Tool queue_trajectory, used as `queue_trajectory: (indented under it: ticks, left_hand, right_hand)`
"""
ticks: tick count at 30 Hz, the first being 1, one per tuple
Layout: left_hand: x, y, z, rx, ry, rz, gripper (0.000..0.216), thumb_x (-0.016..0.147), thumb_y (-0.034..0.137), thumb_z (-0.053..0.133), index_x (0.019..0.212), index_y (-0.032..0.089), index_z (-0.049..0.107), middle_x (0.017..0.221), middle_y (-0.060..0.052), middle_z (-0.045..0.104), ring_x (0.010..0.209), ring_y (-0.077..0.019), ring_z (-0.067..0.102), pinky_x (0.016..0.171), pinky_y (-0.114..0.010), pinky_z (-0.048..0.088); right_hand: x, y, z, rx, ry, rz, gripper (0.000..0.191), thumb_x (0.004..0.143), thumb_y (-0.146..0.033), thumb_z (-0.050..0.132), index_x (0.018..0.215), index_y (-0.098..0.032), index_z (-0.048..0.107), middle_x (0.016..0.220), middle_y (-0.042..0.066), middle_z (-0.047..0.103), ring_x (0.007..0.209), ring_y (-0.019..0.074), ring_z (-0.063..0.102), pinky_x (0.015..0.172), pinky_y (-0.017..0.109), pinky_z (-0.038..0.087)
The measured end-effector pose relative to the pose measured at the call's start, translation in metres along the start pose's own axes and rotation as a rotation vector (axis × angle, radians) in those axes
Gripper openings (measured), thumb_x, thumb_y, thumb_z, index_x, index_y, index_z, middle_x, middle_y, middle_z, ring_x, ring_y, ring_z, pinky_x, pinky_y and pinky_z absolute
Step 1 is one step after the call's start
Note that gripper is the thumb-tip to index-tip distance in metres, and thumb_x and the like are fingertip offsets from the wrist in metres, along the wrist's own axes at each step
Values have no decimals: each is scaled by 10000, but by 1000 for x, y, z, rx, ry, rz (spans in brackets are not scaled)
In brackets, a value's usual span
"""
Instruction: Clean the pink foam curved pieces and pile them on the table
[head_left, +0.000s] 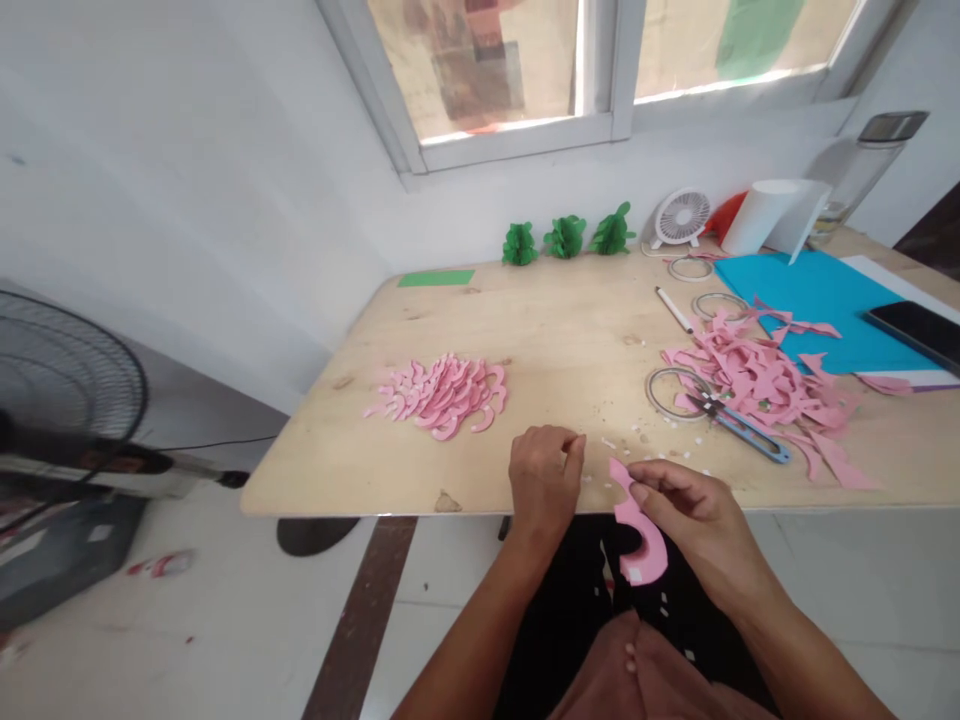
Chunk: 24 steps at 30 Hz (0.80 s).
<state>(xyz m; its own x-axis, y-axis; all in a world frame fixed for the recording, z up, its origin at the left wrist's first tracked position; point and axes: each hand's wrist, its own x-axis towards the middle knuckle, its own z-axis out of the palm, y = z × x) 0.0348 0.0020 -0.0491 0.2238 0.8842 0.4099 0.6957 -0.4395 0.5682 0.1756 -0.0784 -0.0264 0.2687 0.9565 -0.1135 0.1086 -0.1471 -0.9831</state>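
My right hand [694, 510] pinches a curved pink paper piece [654, 560] between thumb and fingers, just over the table's front edge. The piece has a hook-shaped lower part and a jagged upper strip. To its left, my left hand [544, 465] lies on the table edge with the fingers curled in and the thumb close to the index finger. Whatever those fingers hold, if anything, is hidden. Further left lies a heap of cut pink curved pieces [450, 395]. Beyond my right hand, blue-handled scissors [742, 428] rest by pink paper scraps [772, 375].
Tape rings [660, 410] lie near the scraps, with a marker [673, 310] behind. Blue sheets [825, 300] and a phone [919, 333] are at right. Green paper shapes [566, 237] and a small fan [681, 217] stand by the wall. A floor fan [67, 410] stands left.
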Motion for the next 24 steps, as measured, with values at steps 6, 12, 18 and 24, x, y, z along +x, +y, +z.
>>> queue_trajectory:
  ticks: [6,12,18,24]
  left_hand:
    - [-4,-3,3,-46,-12,-6,139,799,126,545,826,182,669,756,-39,682,755,-190,591,736,-339,428]
    - [-8,-23,-16,57,34,-91,102,799,192,572,850,177,659,753,-33,683,753,-184,617,760,-338,449]
    - [5,-60,-34,253,-4,-162,181,804,145,515,925,177,646,808,-48,685,777,-188,626,732,-315,456]
    - [32,-71,-28,442,-92,-173,191,822,201,498,925,162,654,850,-94,681,778,-238,615,688,-344,425]
  right_hand:
    - [3,6,-3,36,23,27,279,723,-421,679,874,-192,730,873,75,741,810,231,684,701,302,555]
    - [3,11,-2,57,7,54,284,733,-435,670,890,-204,723,870,71,743,782,230,687,641,280,566]
    - [3,12,2,21,45,26,311,711,-455,676,888,-206,734,851,68,744,713,219,686,605,273,572]
    - [1,7,4,20,44,42,271,710,-444,675,855,-226,746,824,50,751,706,211,688,614,253,571]
